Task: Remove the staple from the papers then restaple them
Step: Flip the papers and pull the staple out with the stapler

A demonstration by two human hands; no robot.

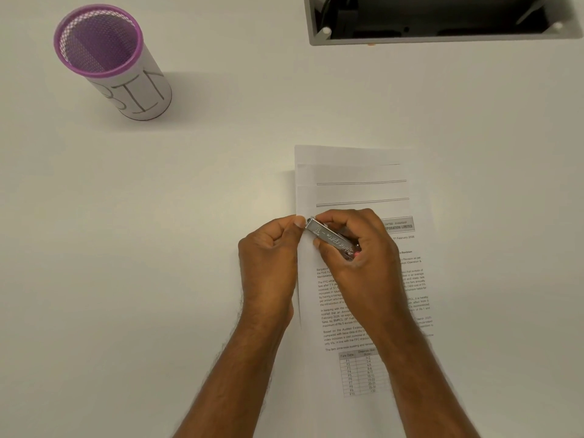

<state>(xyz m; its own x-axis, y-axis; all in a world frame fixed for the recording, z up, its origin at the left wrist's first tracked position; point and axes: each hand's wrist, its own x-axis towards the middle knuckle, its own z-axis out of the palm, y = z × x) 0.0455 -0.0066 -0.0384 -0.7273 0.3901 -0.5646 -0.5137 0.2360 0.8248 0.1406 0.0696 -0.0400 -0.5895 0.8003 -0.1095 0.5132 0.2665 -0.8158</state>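
Right grip (357, 248) around stapler (331, 238) on papers (357, 184)

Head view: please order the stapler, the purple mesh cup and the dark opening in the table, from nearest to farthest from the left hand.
1. Stapler, touching the left hand
2. Purple mesh cup, far left
3. Dark opening, far right; nearly as close as the cup

Both bare forearms reach forward side by side. The left hand (268, 248) is curled, thumb and forefinger pinched together. The right hand (357, 248) is closed around a small silver metal stapler (331, 240), knuckles up
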